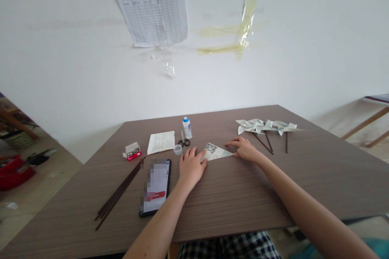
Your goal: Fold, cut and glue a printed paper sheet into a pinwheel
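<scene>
A printed piece of paper (pixel 216 152), folded into a triangle, lies flat on the table between my hands. My left hand (pixel 192 164) rests palm down on its left end, fingers spread and partly covering it. At the triangle's right tip, my right hand (pixel 245 149) touches the corner with the thumb side, while its index finger stretches out to the left above the paper's edge. Just beyond my left hand are black-handled scissors (pixel 183 142), a small clear cup or cap (pixel 178 149) and a white bottle with a blue cap (pixel 187 128).
A stack of printed paper (pixel 161 142) sits at the back left, near a small red and white box (pixel 133 151). Brown sticks (pixel 120 190) and a phone (pixel 155 188) lie left of my arm. Several paper pinwheels (pixel 264 126) on sticks lie at the back right, before the wall.
</scene>
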Tool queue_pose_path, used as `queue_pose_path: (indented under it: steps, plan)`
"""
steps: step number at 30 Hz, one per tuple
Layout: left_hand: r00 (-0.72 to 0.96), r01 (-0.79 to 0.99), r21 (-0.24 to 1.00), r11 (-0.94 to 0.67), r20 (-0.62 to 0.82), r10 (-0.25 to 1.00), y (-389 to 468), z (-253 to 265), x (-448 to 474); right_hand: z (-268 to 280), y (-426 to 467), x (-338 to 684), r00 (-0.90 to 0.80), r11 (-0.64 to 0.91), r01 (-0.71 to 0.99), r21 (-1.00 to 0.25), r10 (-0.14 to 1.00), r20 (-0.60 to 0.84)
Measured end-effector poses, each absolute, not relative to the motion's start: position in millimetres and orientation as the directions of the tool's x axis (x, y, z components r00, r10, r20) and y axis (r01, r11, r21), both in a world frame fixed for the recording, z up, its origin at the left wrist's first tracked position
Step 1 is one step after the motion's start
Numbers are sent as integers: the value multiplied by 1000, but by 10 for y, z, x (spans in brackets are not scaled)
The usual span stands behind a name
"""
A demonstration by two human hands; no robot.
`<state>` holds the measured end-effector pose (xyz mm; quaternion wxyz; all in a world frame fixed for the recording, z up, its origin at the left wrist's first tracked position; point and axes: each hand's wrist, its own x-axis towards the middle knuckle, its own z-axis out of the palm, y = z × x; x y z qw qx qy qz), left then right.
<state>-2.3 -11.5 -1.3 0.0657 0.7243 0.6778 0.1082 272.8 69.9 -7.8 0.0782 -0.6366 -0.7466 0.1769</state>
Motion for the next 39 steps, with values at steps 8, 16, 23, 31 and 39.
queue_pose_path:
  steps: [8,16,23,31,39]
  plan:
    - [49,960,268,-77,108,993,-125,-49,2,-142,703,2702,-202,177,880,-441,979,-8]
    - [45,950,303,-78,116,992,-117,-49,5,-220,498,2395,-345,345,813,-469,934,90]
    - [3,947,320,-31,87,996,-119,1,69,-190,356,2185,-288,294,863,-410,954,78]
    - [-3,952,306,-20,76,997,-142,37,101,-183,307,2059,-225,228,893,-387,973,53]
    - [-14,951,308,-11,78,997,-132,40,132,-225,335,2045,-218,225,892,-393,974,63]
